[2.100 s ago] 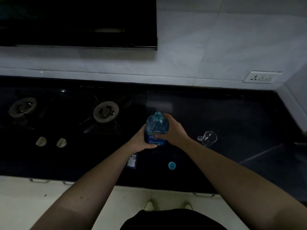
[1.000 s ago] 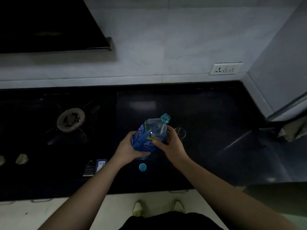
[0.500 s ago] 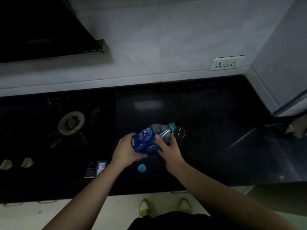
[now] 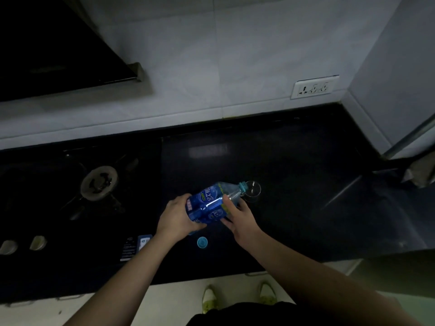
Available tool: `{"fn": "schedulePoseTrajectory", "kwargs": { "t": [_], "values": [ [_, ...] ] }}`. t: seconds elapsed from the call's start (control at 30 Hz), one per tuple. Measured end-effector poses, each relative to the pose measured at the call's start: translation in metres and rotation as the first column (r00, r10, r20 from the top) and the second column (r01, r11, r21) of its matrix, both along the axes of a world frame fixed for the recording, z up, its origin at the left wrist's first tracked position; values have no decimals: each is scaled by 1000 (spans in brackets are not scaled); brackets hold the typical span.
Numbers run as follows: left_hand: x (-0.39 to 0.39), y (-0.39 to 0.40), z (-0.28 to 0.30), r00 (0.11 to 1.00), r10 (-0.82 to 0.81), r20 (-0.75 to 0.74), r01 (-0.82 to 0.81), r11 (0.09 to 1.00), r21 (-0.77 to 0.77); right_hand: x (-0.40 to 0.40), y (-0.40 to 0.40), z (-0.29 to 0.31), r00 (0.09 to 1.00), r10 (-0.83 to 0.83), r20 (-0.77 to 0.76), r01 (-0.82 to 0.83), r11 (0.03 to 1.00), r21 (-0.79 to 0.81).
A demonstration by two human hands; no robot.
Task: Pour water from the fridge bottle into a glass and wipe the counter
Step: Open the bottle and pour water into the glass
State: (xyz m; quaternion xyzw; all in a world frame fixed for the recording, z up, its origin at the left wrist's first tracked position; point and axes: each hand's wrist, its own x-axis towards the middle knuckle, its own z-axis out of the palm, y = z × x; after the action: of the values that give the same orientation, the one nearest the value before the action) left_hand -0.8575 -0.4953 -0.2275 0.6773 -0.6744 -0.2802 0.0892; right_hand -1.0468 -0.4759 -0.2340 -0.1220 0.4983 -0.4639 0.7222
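Dim kitchen, black counter (image 4: 294,184), white tiled wall (image 4: 235,67); both hands (image 4: 176,220) around tilted bottle (image 4: 209,203).

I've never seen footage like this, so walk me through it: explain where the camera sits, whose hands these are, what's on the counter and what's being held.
There is no machine here. A person wears a wide-angle camera on the head, looking forward and down, so you see their own arms and, at the bottom, their shoes.

Both hands hold a blue-labelled water bottle: the left hand grips its base end, the right hand steadies it nearer the neck. The bottle is tipped on its side with its open mouth at the rim of a clear glass standing on the dark counter. It is too dim to see a stream.

The blue cap lies on the counter near the front edge. A gas burner sits to the left, and a wall socket is behind.
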Motion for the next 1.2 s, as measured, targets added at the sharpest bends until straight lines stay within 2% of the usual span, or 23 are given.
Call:
{"fn": "schedulePoseTrajectory", "kwargs": {
  "t": [1.2],
  "values": [
    [3, -3, -3, 1000, -7, -7, 7, 1000, 28, -2, -5, -11, 999, 32, 25, -32, 999, 9]
  ]
}}
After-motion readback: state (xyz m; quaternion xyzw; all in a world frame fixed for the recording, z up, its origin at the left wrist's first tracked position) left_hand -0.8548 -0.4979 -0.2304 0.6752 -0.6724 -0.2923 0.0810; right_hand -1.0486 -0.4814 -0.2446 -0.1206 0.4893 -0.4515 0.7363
